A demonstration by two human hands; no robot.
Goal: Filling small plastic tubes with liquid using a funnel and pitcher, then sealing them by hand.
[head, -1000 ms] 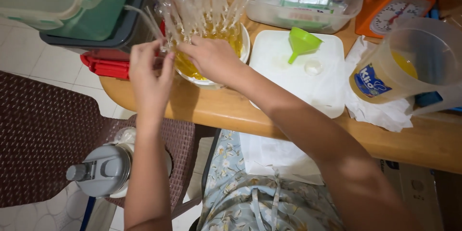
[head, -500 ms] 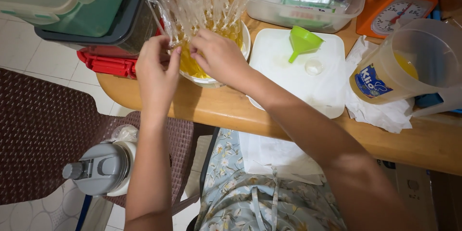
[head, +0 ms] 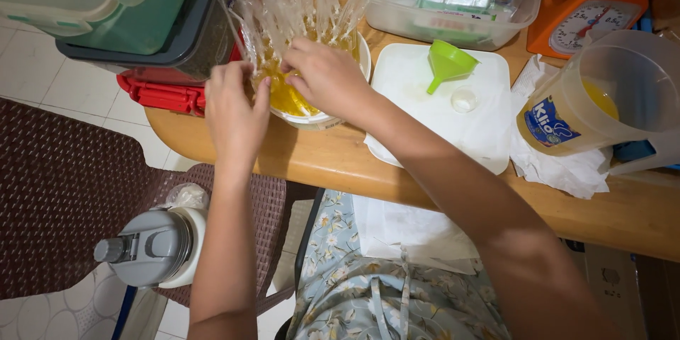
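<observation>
Wooden table [head: 439, 191] across the middle, far edge cut off by the frame. At upper left, stacked lidded storage bins [head: 106, 7], clear over dark grey, a small black label on the upper rim; red box [head: 159, 92] half hidden beneath. At right, clear plastic jug [head: 602, 110] holding a little yellow liquid, blue-and-yellow label on its side, standing on crumpled white paper [head: 559, 163]. White tray [head: 453, 110] at centre carrying a green funnel [head: 448, 64] on its side and a small clear cap [head: 464, 100]. Behind, clear tub [head: 460, 0] of wrapped packets, contents hard to make out. Orange kitchen scale [head: 591, 14] top right, dial partly cut off. Grey-and-white flask [head: 152, 248] low on the brown chair [head: 64, 184].

White bowl [head: 319, 110] at the table's near-left edge, packed with upright clear plastic tubes [head: 297, 0] part-filled with yellow liquid. Left hand [head: 232, 113] against the bundle's left side, fingers curled onto tubes. Right hand [head: 326, 78] over the bowl, fingertips pinched among tubes; exact tube gripped not discernible.
</observation>
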